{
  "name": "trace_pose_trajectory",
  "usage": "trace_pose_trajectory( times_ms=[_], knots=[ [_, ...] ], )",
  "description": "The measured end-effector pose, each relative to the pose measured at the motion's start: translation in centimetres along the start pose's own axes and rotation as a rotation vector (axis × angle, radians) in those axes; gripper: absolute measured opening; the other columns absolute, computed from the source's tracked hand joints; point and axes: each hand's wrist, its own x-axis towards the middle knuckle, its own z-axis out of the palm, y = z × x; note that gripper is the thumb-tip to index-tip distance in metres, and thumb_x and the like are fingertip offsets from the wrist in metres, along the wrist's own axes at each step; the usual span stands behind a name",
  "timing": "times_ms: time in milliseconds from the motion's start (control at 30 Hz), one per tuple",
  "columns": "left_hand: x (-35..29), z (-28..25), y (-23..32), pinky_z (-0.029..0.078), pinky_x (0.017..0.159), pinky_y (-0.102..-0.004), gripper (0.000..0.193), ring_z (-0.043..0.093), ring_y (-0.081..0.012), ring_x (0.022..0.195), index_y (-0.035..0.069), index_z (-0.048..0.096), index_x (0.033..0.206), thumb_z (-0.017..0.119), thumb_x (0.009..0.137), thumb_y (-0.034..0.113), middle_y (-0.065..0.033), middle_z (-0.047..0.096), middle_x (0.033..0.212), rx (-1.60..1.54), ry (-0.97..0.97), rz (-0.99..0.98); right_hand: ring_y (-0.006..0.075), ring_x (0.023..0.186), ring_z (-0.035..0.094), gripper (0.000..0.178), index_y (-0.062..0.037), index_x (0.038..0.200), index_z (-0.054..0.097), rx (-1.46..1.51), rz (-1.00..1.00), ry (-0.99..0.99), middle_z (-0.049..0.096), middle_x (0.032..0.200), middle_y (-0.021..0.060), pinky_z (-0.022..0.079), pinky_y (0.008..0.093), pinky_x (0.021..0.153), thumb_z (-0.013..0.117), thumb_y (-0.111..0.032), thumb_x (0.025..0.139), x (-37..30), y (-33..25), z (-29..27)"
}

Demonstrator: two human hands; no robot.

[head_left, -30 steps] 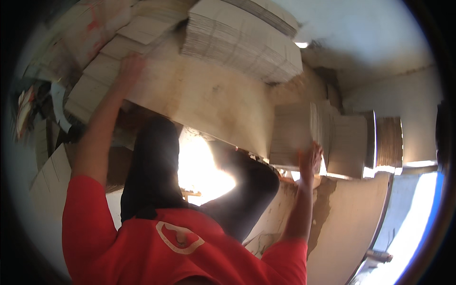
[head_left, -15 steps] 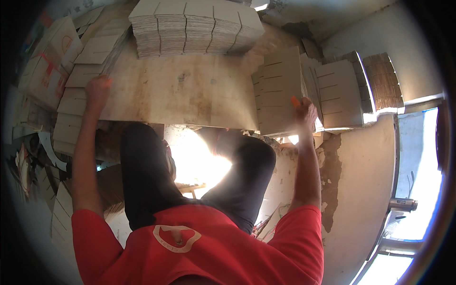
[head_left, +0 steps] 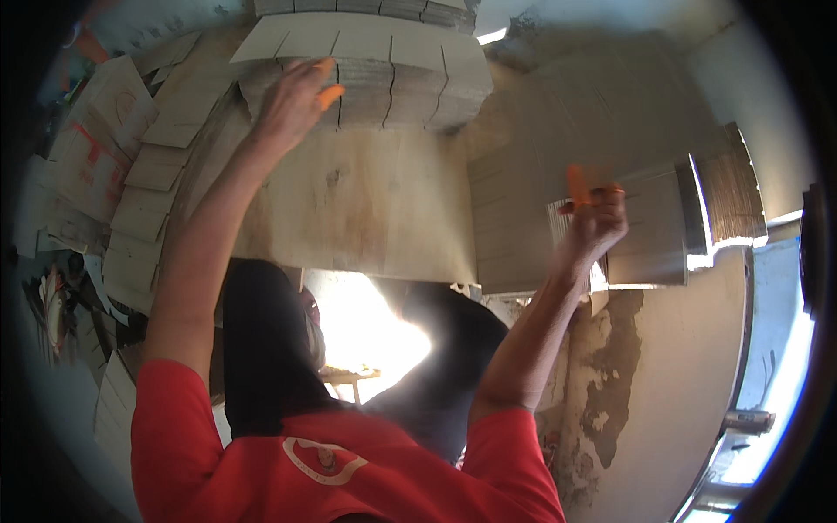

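Note:
A stack of grey slotted cardboard sheets [head_left: 366, 83] stands at the far middle of the wooden table. My left hand [head_left: 292, 105] reaches to its near left edge, fingers stretched and a little apart, with orange covers on two fingertips. It holds nothing that I can see. On the right, my right hand [head_left: 600, 220] is closed, orange covers on its fingers too. From it a broad grey cardboard sheet [head_left: 602, 105], smeared by motion, appears to extend away over the stacks on that side. How the fingers grip its edge is partly hidden.
Overlapping slotted sheets [head_left: 139, 218] lie along the left side, beside a white carton with red marks [head_left: 96, 170]. More cardboard stacks [head_left: 731, 196] line the right, against the stained wall [head_left: 680, 366]. The bare wooden tabletop [head_left: 357, 200] ends above my knees.
My left hand has moved from the left-hand sheets right and forward to the far stack, its fingers opening. My right hand has shifted right, and a blurred sheet now spans the right-hand stacks.

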Motion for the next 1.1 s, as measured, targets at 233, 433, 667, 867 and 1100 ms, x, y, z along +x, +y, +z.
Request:
trace_pose_trajectory(
  times_ms=[233,433,667,867,1100],
  knots=[
    [7.1,8.1,2.5,0.041,0.095,-0.0399,0.052,0.049,-0.0307,0.115,-0.009,0.047,0.125,0.066,0.085,0.018,-0.0173,0.057,0.117,0.153,-0.149,0.11,0.0045,0.05,0.047,0.008,-0.0028,0.088,0.065,0.176,-0.028,0.042,0.055,0.062,-0.0017,0.04,0.0195,0.045,0.061,-0.001,0.081,-0.2,3.2,3.1],
    [7.4,12.5,1.3,0.042,0.088,-0.0362,0.019,0.052,-0.0257,0.097,-0.005,0.06,0.097,0.061,0.083,0.008,-0.0115,0.06,0.093,0.469,-0.263,0.242,0.0033,0.059,0.05,0.009,-0.0034,0.082,0.065,0.037,-0.003,-0.036,0.06,0.068,-0.003,0.039,0.0185,0.049,0.072,-0.01,0.082,0.6,4.5,3.3],
    [8.9,11.2,1.2,0.048,0.073,-0.0352,0.012,0.055,-0.0237,0.083,0.004,0.062,0.086,0.062,0.074,0.005,-0.0076,0.061,0.078,0.15,-0.215,0.303,0.0045,0.038,0.041,0.01,-0.0017,0.08,0.064,0.06,0.155,0.011,0.058,0.064,-0.0001,0.023,0.0204,0.031,0.07,-0.008,0.083,-1.0,4.6,4.8],
    [8.6,10.2,1.3,0.051,0.067,-0.0329,0.02,0.057,-0.0213,0.085,0.001,0.062,0.094,0.06,0.074,0.003,-0.0079,0.06,0.092,0.143,-0.033,0.5,0.0065,0.034,0.043,0.011,0.0009,0.083,0.062,0.038,0.117,0.013,0.06,0.063,0.003,0.026,0.0207,0.029,0.069,-0.008,0.083,-2.3,4.2,5.1],
    [6.7,10.2,3.9,0.052,0.054,-0.0294,0.022,0.055,-0.0186,0.081,-0.004,0.06,0.093,0.06,0.072,0.001,-0.0092,0.057,0.096,0.601,-0.258,0.464,0.0061,0.034,0.044,0.014,0.0017,0.085,0.061,0.066,0.122,-0.018,0.058,0.059,0.0028,0.029,0.0204,0.029,0.069,-0.009,0.084,-2.9,4.7,5.6]
  ],
)
